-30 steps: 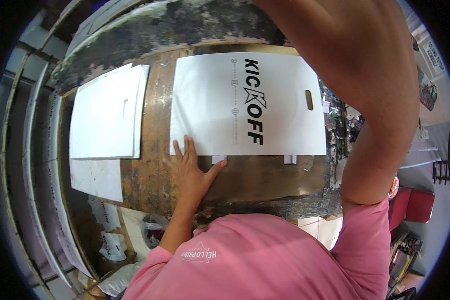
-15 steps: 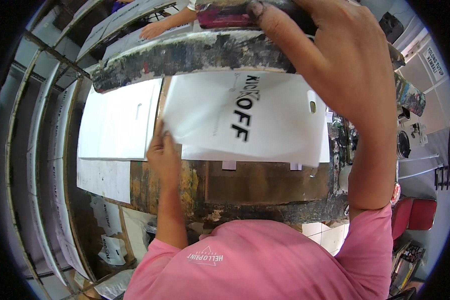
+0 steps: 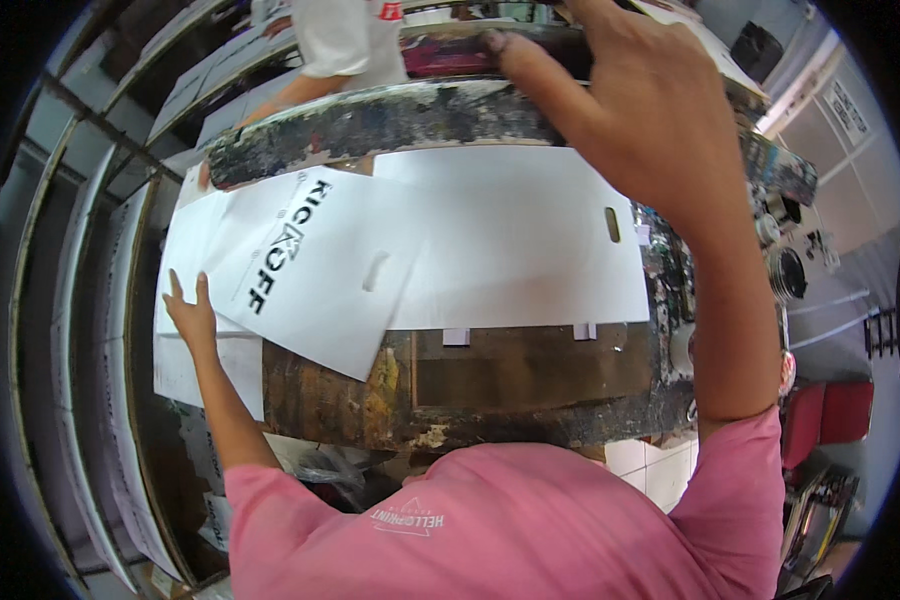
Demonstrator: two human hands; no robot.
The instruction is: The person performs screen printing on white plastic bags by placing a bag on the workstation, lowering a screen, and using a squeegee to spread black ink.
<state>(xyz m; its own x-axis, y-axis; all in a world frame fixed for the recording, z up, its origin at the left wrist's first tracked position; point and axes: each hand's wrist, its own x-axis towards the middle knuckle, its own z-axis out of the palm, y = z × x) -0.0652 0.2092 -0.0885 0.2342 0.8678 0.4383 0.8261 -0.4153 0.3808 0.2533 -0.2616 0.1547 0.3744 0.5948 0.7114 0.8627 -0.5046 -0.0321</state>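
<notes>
A white plastic bag with black printed lettering (image 3: 335, 300) lies askew between the left stack of white bags (image 3: 185, 240) and a blank white bag (image 3: 510, 240), which has an oval handle hole at its right end. My left hand (image 3: 192, 312) is open, fingers spread, over the left stack beside the printed bag's near left corner. Above the bags is the ink-crusted edge of a raised printing frame (image 3: 370, 122). My right hand (image 3: 660, 125) grips this frame near its right end, thumb by a magenta-stained bar (image 3: 450, 50); its other fingertips are out of sight.
Across the frame stands a person in a white shirt (image 3: 340, 35), with an arm reaching to the left stack's far side. Metal racks (image 3: 80, 290) holding printed sheets line the left. Ink containers (image 3: 785, 270) and a red chair (image 3: 805, 420) are at the right.
My left hand has moved left with the printed bag, opened and let go of it. The blank bag beneath is uncovered. The person in white has come further into view.
</notes>
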